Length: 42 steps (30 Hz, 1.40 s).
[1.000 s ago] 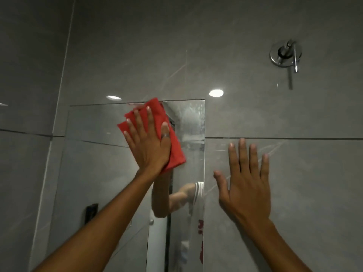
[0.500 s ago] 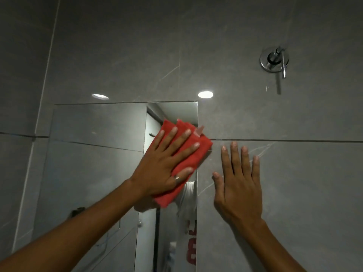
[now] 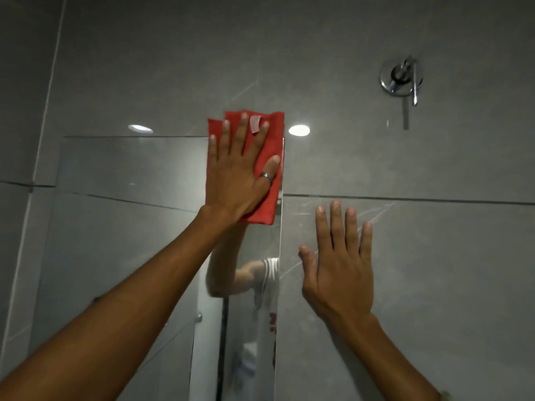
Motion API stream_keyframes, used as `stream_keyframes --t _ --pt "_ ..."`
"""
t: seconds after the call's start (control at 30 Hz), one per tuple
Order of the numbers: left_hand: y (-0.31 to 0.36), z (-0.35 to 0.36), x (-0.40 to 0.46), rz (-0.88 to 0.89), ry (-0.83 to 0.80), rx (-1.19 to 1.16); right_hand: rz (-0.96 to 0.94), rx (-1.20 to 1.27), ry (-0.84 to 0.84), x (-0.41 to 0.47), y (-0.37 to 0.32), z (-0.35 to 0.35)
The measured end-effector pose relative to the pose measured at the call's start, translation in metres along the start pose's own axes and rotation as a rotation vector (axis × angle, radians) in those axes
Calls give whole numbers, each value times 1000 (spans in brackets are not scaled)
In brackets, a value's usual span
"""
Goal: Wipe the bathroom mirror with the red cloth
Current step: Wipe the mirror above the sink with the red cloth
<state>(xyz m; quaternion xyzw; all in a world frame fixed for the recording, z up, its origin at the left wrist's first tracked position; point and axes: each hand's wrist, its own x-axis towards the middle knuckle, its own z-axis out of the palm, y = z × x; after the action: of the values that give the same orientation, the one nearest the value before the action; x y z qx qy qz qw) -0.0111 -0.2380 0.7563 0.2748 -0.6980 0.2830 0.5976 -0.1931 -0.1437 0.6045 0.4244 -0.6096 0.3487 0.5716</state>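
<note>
Red cloth (image 3: 270, 180) sits at the mirror's (image 3: 130, 183) top right corner, its upper edge over the tile; our left hand (image 3: 241, 175) presses it flat, fingers spread. Our right hand (image 3: 340, 273) lies open on the wall (image 3: 434, 256), holding nothing.

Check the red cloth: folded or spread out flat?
Folded. The red cloth shows stacked layered edges at its top, under the flat left hand at the mirror's top right corner.
</note>
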Motion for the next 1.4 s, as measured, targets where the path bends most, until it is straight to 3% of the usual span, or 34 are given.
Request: stream_keyframes --t 0.33,0.73,1.03,1.23,1.4 --pt "22 23 -108 93 -15 -30 -15 48 31 -28 -7 2" --pt "50 49 -341 9 -127 -21 -35 18 -92 -133 -12 12" --pt "46 47 -540 198 -327 -19 -74 48 -187 -194 -9 9" --pt "49 36 -487 53 -421 -47 -94 80 -244 -196 -7 -2" --pt "45 30 -313 -17 -250 -57 -120 162 -176 -142 -11 -20"
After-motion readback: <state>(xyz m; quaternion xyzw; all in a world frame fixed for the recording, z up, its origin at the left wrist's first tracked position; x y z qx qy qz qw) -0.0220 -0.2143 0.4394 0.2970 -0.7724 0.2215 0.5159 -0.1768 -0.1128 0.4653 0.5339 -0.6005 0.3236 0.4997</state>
